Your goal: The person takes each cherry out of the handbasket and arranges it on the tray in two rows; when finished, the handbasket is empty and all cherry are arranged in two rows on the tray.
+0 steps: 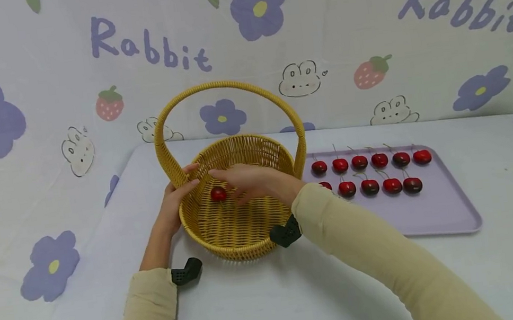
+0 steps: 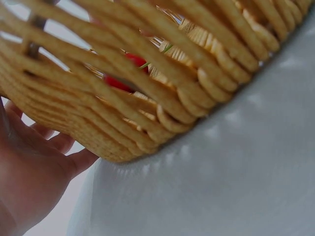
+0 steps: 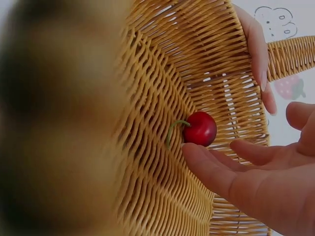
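Observation:
A yellow woven basket (image 1: 241, 250) with a tall arched handle stands on the table. My left hand (image 1: 169, 208) grips its left rim beside the handle's base; in the right wrist view, fingertips (image 3: 260, 54) hang over the rim. Inside, one dark red cherry (image 1: 218, 193) with a green stem lies near the left wall. Over the basket reaches my right hand (image 1: 254, 179), holding nothing. The right wrist view shows its fingers (image 3: 211, 172) spread, one fingertip close below the cherry; whether they touch, I cannot tell. Through the weave, the left wrist view also shows the cherry (image 2: 119, 81).
To the basket's right lies a lilac tray (image 1: 445, 206) with two rows of red cherries (image 1: 379, 161), stems up. My right forearm crosses in front of the tray's left part. Behind the white table (image 1: 255, 309) hangs a cloth (image 1: 340, 21) printed with flowers and rabbits.

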{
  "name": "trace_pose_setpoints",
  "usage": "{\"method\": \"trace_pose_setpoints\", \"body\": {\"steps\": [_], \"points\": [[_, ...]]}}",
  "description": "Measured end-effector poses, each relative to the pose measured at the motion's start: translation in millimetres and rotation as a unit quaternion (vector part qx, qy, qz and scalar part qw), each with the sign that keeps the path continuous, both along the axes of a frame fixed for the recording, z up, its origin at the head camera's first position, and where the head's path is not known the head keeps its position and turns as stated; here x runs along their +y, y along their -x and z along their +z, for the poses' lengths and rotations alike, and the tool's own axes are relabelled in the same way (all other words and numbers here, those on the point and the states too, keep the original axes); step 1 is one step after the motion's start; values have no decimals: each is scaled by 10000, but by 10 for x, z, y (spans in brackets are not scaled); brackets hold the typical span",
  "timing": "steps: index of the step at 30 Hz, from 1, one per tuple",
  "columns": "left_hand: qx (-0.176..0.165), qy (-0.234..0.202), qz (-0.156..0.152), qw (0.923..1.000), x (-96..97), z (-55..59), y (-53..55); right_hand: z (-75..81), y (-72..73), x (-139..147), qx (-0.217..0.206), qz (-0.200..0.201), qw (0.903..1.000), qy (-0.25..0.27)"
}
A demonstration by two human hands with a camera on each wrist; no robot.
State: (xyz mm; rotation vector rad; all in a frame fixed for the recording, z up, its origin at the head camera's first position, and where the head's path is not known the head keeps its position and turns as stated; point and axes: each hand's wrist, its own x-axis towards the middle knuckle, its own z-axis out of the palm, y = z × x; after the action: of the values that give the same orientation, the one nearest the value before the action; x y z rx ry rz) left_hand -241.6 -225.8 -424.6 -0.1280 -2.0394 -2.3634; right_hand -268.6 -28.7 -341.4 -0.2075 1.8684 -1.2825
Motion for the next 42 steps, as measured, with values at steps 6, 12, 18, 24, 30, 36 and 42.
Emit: {"method": "trace_pose_setpoints", "body": {"steps": [6,12,18,24,30,36,42], "points": [[58,101,-8,9999,-4,-2,6,36,-3,-44,8,227,9997,-113],[63,105,-22,9999,-8,-10,4,-3,-31,-88,37,761,9970,-139],[0,81,-43,10000,-10,-10,-5,-63,-121,-171,61,1292,9915,-105],[0,20,-72,10000,-1,-3,-7,-98,-210,-228,-169,1247,9920,85],[23,71,-35,10000,5,5,-14,-119,-249,-252,-315,1360,9901,154],[75,77,-17,9999,5,12,-17,-148,-269,-257,-121,1745,9846,67],[74,36,12,10000,4,16,-16,-160,-310,-249,45,2126,9770,165]]}}
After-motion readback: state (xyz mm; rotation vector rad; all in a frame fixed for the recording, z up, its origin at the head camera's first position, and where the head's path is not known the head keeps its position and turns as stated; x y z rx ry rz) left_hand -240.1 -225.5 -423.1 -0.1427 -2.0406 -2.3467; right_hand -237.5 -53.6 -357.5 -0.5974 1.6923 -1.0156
